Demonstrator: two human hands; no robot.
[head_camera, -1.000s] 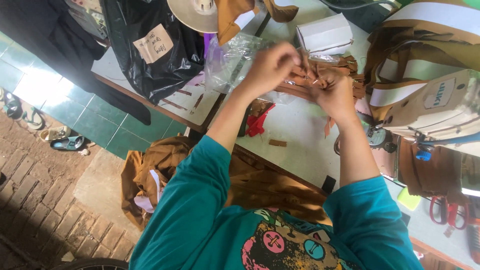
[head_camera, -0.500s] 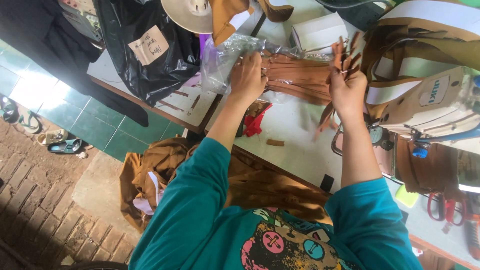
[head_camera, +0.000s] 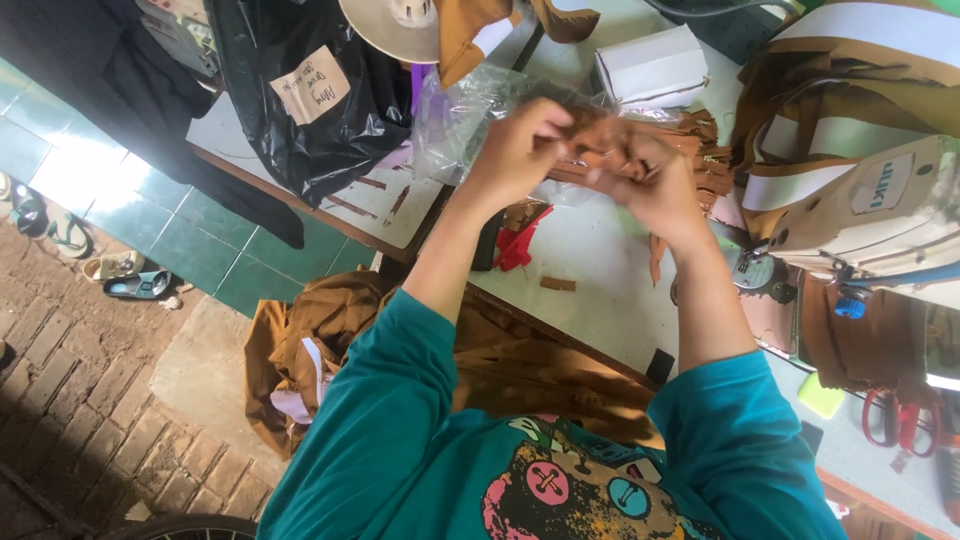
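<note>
both hands, the left hand (head_camera: 515, 150) and the right hand (head_camera: 650, 185), pinch one small brown fabric strip (head_camera: 598, 135) above the white table (head_camera: 600, 260), while many brown strips (head_camera: 695, 150) wait beside the clear plastic bag (head_camera: 465, 110) (so most seems not handled yet).

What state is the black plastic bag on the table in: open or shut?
Cannot tell. The black plastic bag lies crumpled with a paper label on it, and its mouth is out of view.
</note>
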